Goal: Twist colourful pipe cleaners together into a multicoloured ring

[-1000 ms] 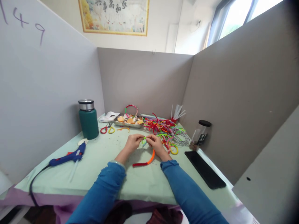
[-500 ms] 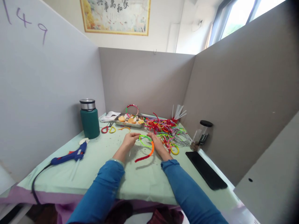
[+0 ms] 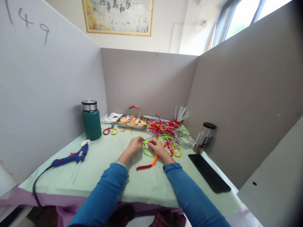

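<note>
My left hand and my right hand meet over the middle of the table, fingertips a short gap apart. Between them they pinch a bright green stretch of a fuzzy wire strip. The strip loops down below my right hand, turns orange, and ends in a dark red tail pointing left. A thin pale piece shows at my left fingertips, too small to make out.
Behind my hands stand a metal tray of shell-like pieces and a tangled heap of coloured fuzzy wires. A green bottle and blue glue gun are left. Right are a black slab and a jar.
Both hands have come slightly lower, with the fingertips closer together. The green loop has changed shape between them, and the orange and red tail hangs lower and flatter.
</note>
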A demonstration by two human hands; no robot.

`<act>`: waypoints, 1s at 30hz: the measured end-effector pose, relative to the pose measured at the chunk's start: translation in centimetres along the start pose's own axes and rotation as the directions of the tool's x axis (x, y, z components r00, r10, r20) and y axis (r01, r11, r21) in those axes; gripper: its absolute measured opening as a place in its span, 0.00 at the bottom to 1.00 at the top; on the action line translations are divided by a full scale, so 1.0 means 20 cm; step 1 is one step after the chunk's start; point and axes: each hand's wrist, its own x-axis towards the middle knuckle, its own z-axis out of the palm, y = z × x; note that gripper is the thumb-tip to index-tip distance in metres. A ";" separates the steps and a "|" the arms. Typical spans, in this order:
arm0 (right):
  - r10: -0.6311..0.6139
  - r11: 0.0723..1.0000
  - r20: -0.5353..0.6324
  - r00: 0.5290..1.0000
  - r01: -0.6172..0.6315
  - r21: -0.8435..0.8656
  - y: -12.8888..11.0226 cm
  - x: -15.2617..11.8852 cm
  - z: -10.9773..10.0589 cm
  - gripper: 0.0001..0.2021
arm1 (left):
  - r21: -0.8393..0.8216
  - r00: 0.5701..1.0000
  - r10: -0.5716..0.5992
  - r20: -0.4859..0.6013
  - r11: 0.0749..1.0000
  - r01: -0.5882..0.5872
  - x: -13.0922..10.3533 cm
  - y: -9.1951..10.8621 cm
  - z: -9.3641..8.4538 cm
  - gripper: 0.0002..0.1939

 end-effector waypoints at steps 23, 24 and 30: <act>0.002 1.000 -0.020 1.000 -0.002 -0.009 -0.04 -0.01 0.00 0.10 | 0.262 0.994 0.112 -0.001 0.959 -0.108 -0.02 0.01 -0.01 0.11; 0.001 1.000 -0.021 1.000 -0.001 -0.011 -0.03 -0.01 0.00 0.09 | 0.247 0.994 0.109 0.003 0.963 -0.107 -0.01 0.00 -0.01 0.11; 0.015 1.000 -0.019 1.000 -0.015 -0.010 -0.03 -0.01 0.01 0.08 | 0.121 0.998 0.033 0.045 0.992 -0.038 0.00 -0.01 -0.02 0.14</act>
